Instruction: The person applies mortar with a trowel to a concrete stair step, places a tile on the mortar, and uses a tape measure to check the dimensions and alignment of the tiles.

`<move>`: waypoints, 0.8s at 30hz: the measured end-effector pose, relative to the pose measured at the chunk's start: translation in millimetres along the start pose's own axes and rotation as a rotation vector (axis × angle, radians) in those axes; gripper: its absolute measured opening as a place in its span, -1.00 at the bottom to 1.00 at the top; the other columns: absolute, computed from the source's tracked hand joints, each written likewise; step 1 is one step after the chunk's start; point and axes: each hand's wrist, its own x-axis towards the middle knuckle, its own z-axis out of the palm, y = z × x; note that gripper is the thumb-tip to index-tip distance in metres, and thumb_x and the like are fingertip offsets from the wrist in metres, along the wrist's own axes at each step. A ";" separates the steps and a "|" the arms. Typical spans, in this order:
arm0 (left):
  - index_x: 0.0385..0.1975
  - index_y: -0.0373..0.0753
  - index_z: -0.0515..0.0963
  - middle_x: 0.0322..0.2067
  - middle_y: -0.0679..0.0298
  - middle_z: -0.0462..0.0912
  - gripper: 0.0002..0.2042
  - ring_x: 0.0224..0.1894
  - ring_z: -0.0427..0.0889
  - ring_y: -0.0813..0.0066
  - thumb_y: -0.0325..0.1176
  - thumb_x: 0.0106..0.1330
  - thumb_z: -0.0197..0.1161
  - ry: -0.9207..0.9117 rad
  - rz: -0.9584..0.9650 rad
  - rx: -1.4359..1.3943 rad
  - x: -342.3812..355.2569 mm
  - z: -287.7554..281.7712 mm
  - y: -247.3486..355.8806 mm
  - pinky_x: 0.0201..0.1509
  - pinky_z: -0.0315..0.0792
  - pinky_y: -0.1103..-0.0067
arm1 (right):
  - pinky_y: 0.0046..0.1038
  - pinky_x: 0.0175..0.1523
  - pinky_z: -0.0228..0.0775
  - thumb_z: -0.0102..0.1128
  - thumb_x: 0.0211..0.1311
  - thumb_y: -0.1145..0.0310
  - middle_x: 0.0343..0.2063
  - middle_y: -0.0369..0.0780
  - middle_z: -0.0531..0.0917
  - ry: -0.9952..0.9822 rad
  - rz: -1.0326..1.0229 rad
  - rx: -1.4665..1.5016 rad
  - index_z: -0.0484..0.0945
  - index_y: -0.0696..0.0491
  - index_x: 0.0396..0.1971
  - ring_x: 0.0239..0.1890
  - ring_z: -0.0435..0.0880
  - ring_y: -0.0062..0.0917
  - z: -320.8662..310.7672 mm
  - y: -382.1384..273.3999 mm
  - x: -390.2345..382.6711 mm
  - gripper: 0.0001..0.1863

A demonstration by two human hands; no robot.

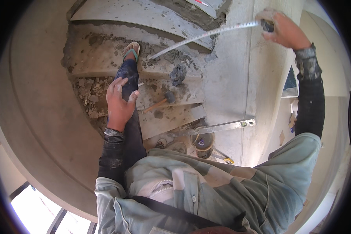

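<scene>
So the right hand (281, 30) has its fingers wrapped around the dark case of a tape measure (199, 37), up by the pale wall (236, 70). Blade's out in a slight bow, long axis running from the case down and left over the messy steps (101, 54), free end pointing at a spot near the flip-flop foot (132, 51). Left hand (120, 103) is holding nothing: fingers loosely spread, thumb apart, over the leg; can't tell if it's touching.

Concrete steps (171, 120) bear rubble (93, 98), a mallet (169, 97) and a grey lump (178, 75).
</scene>
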 end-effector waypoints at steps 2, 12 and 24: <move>-0.04 -0.22 0.51 0.06 0.05 0.44 -0.55 0.18 0.35 0.01 -0.22 0.06 0.42 0.012 0.019 0.130 -13.8 -1.8 -7.8 0.27 0.18 0.22 | -0.20 -0.17 0.45 0.34 -0.22 0.22 -0.42 -0.05 0.60 -0.071 0.070 -0.115 0.55 0.12 -0.47 -0.28 0.60 -0.15 -25.6 -9.0 35.5 -0.67; -0.19 -0.18 0.54 0.06 0.08 0.41 -0.68 0.21 0.33 0.00 -0.35 0.03 0.38 0.007 0.042 0.206 -16.5 -0.5 -7.6 0.26 0.18 0.20 | -0.21 -0.17 0.52 0.41 -0.37 0.37 -0.42 -0.09 0.66 -0.066 0.178 -0.504 0.64 0.05 -0.50 -0.28 0.67 -0.20 52.9 63.1 173.8 -0.72; -0.27 -0.18 0.57 0.04 0.06 0.42 -0.75 0.18 0.35 -0.02 -0.39 0.02 0.37 0.020 0.001 0.186 -7.7 1.5 -14.1 0.22 0.22 0.22 | -0.23 -0.15 0.52 0.44 -0.37 0.39 -0.43 -0.12 0.67 0.020 0.101 -0.514 0.63 0.06 -0.49 -0.26 0.67 -0.21 99.5 94.3 204.3 -0.71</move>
